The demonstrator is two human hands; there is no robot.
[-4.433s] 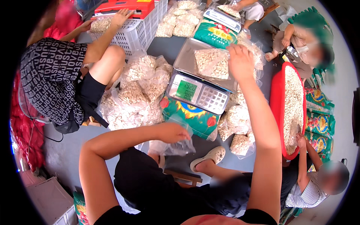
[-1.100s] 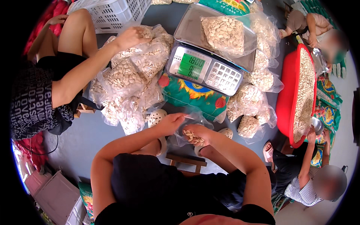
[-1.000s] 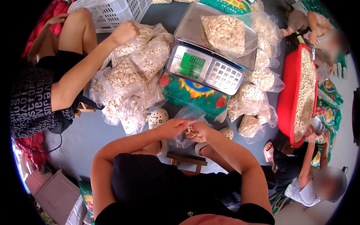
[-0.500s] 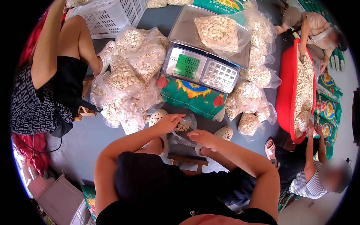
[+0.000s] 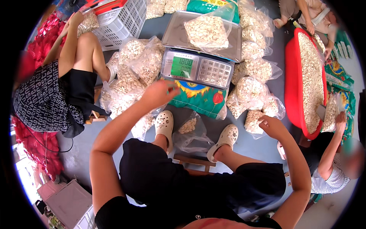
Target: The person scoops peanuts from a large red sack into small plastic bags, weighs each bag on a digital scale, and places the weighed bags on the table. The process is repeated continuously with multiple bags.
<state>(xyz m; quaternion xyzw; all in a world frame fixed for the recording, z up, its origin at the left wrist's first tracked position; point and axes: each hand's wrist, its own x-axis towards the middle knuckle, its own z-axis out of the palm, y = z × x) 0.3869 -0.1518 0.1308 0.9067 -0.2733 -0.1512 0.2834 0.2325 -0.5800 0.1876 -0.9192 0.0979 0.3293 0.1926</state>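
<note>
My left hand (image 5: 164, 91) is raised over a green printed sack (image 5: 200, 101), below the electronic scale (image 5: 196, 68), fingers loosely apart and holding nothing I can see. My right hand (image 5: 270, 124), fingers bent and apart, hangs at a small bag of white seeds (image 5: 252, 121); contact I cannot tell. Between my white clogs a clear bag (image 5: 190, 139) lies with a small heap of seeds inside. On the scale's steel pan sits a filled seed bag (image 5: 206, 32).
Piled seed bags (image 5: 129, 80) and stacked ones (image 5: 255, 70) flank the scale. A co-worker (image 5: 49, 91) sits left by a white crate (image 5: 120, 26). Two others (image 5: 329, 168) (image 5: 305, 11) work at a red tub (image 5: 293, 80) of seeds. A stool (image 5: 194, 162) stands beneath me.
My hands have let go of the clear bag and moved apart, left up toward the scale, right outward to the right. The left co-worker's arms have swung up to the crate.
</note>
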